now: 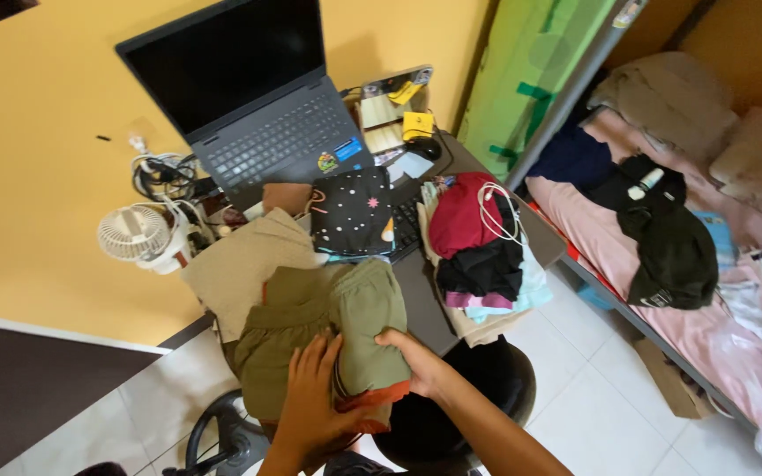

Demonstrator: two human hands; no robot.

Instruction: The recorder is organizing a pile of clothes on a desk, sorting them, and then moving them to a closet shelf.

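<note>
Cluttered desk (416, 291), olive shorts (354, 326) under both hands' grip

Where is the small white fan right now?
The white fan sits at the desk's left edge, beside the tangled cables and left of the open laptop.

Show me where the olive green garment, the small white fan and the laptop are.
olive green garment (365, 308): head view, on its folded upper part.
small white fan (134, 234): head view, on the round front grille.
laptop (288, 141): head view, on the keyboard.
</note>
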